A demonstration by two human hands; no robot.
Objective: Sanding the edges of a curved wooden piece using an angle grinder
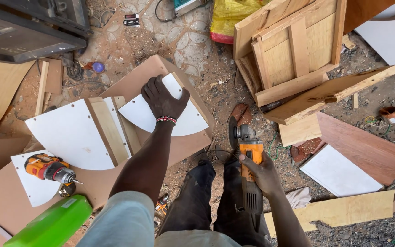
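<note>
— Two hands, two quite different jobs. Where does the left hand [163, 98] sit?

— Flat on the white quarter-round panel [161, 116], fingers spread and curled over its upper straight edge. The panel lies on a brown board [186, 144], just right of a larger white fan-shaped panel [69, 132] with a wooden strip [108, 130] between them.

— How would that panel handle?

— It looks like thin laminated board: stiff, light, smooth-faced and probably slippery under a palm. I'd judge the straight edges the best place to grip, since the curved rim gives less purchase and the pointed corners could chip.

— And the right hand [259, 171]?

— Closed around the body of an orange angle grinder [248, 155], fingers wrapped fully round it. Its disc [231, 132] points up toward the panel, held over the gravelly ground beside the person's knees.

— Heavy tool?

— Heavier at the head, I'd guess, so a one-handed hold near the middle needs a firm wrist.

— Anything else close?

— An orange cordless drill [51, 168] rests on another white piece at lower left, beside a bright green container [53, 224]. Wooden frames [293, 50] stand at upper right.
</note>
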